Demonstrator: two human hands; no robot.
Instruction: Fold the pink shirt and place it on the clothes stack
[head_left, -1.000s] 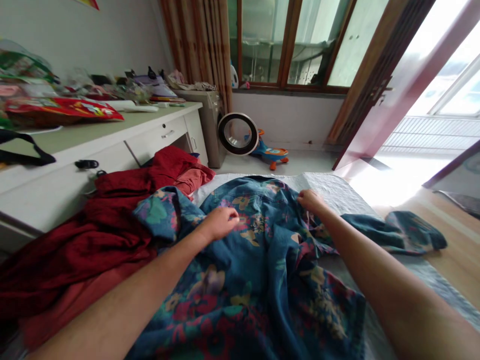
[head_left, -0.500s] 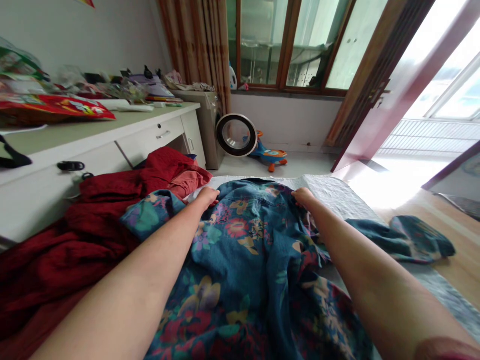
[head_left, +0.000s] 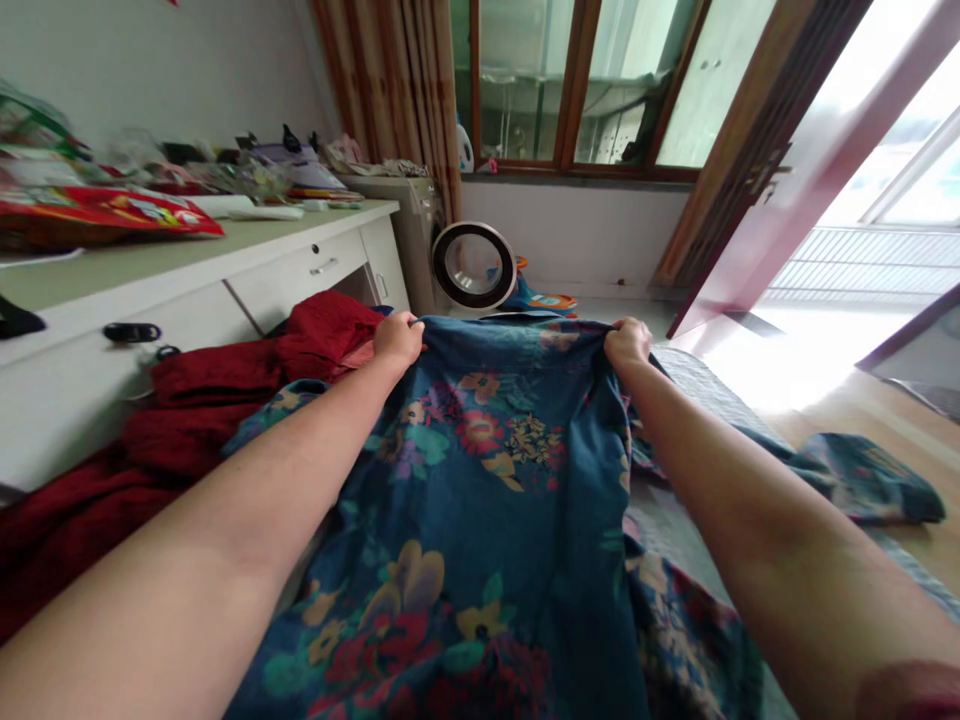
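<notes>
A dark blue floral garment (head_left: 495,470) hangs stretched between my two hands, its top edge lifted and fairly straight. My left hand (head_left: 399,342) is closed on the top left corner. On the top right corner my right hand (head_left: 628,342) grips the cloth the same way. The lower part of the garment spreads toward me in loose folds, and a sleeve reaches out past my right forearm. Part of another sleeve shows beside my left forearm. Under the garment lies a pale quilted cover (head_left: 697,385).
Red clothing (head_left: 202,400) is heaped at the left, against a white desk (head_left: 292,262) with bags and clutter on top. Behind stands a washing machine (head_left: 420,225) with its round door open, near a blue and orange toy (head_left: 536,298). An open door (head_left: 757,220) is at the right.
Both hands have risen and moved slightly apart, lifting the garment's top edge. The cloth between them is pulled tauter and its central folds have smoothed out.
</notes>
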